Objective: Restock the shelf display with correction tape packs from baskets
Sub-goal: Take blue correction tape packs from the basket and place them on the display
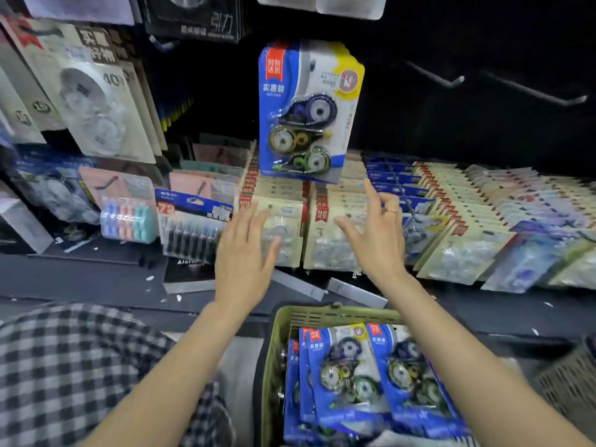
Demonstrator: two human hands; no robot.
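Both hands are spread with straight fingers and nothing in their grip: the left hand [246, 243] hovers over a cream pack row [274, 227], the right hand [374, 230] over the neighbouring row at its 3 o'clock. At 12 o'clock from them a stack of blue correction tape packs [306, 111] stands upright on the shelf rows, seemingly unsupported; more packs [348, 375] fill the green basket [322, 314] at 6 o'clock. The stack may topple forward, since nothing braces it.
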